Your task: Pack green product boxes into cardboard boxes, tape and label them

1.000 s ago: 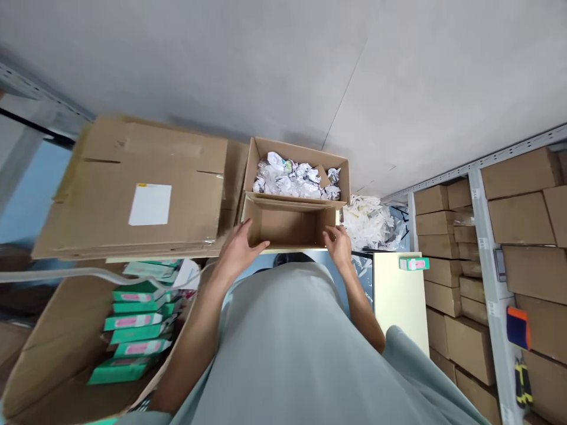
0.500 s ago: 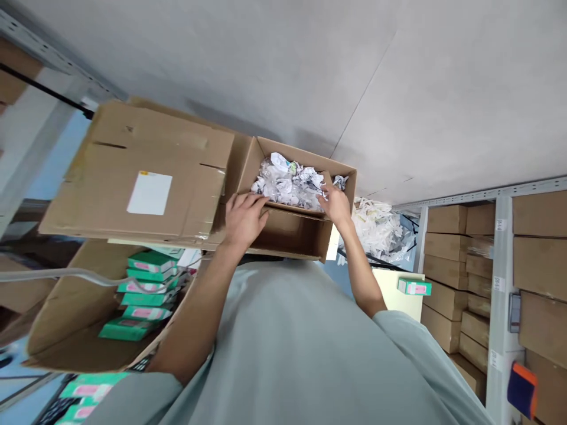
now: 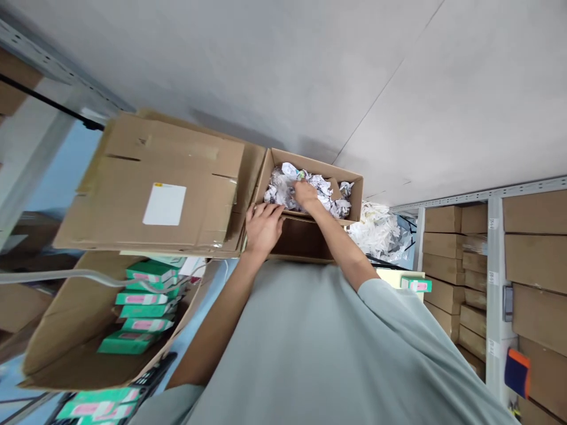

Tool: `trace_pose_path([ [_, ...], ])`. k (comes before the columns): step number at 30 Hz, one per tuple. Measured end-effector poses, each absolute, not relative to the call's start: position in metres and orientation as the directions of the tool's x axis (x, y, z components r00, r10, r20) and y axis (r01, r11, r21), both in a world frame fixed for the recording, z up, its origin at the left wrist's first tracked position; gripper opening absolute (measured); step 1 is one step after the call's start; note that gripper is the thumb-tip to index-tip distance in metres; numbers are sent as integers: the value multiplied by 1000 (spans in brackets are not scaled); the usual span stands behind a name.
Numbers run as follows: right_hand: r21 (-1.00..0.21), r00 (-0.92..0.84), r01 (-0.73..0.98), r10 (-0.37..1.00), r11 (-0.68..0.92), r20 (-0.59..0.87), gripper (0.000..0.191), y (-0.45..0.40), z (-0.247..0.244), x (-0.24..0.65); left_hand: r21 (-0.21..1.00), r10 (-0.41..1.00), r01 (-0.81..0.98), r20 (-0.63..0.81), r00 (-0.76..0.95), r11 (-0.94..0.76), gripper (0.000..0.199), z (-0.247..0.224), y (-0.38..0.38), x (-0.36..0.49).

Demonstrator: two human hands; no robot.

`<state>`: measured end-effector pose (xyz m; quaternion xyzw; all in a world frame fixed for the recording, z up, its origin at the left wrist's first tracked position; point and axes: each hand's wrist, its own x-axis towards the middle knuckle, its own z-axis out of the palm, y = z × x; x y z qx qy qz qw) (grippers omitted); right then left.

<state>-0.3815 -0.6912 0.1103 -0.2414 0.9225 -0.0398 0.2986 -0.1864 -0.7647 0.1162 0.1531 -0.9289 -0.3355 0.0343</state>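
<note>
An open cardboard box [image 3: 316, 160] holds crumpled white paper [image 3: 321, 188], with clear plastic at its left end and a piece of cardboard near the right. My left hand [image 3: 263, 227] rests on the box's near left edge, its fingers bent over the rim. Inside the box, my right hand [image 3: 305, 193] is down in the paper left of the middle; its fingertips are hidden among the crumpled pieces. A second open box [image 3: 305, 236] sits on the near side, right against my shirt, with a dark, shaded inside.
Flattened cardboard [image 3: 124, 200] lies left of the boxes. Below it, a large carton [image 3: 53, 330] holds several green packages [image 3: 146, 310]. Shredded white paper [image 3: 376, 230] is at the right, near a green box [image 3: 416, 285] and shelves of cartons [image 3: 443, 248].
My right hand has moved left, from the cardboard piece at the box's right end into the paper. The view has shifted slightly, and my left hand stays at the box's near left edge.
</note>
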Motion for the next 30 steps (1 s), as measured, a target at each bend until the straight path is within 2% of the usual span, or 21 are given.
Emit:
trace_pose_path([
  [3,-209,-752,-400,-450,892,-482,25,-673,122,-380,650,-279,-244,-52,-959,719,51,118,-769,-185],
  [5,-230,-799,-380,-443,896,-407,24,-657,137,-374,647,-248,-224,-57,-967,729,51,119,-772,-185],
  [9,-415,-907,-318,-401,853,-128,25,-605,180,-337,657,-188,-174,-50,-981,734,54,118,-778,-183],
  [12,-530,-954,-244,-301,812,-21,34,-558,208,-292,688,-171,-157,-49,-984,708,57,113,-782,-182],
  [16,-583,-986,-94,-159,807,-60,42,-515,213,-234,731,-156,-153,-64,-986,665,60,109,-784,-181],
  [20,-532,-980,58,-54,845,-192,34,-506,188,-202,740,-146,-152,-74,-987,655,61,108,-784,-180],
  [23,-498,-975,87,-30,863,-222,29,-510,178,-200,740,-141,-151,-77,-987,655,59,108,-784,-180],
  [26,-497,-982,10,-85,868,-167,29,-519,183,-217,729,-151,-161,-80,-985,666,57,108,-782,-181],
  [30,-514,-947,-173,-286,840,-148,27,-551,190,-267,694,-176,-178,-74,-982,698,53,109,-779,-183],
])
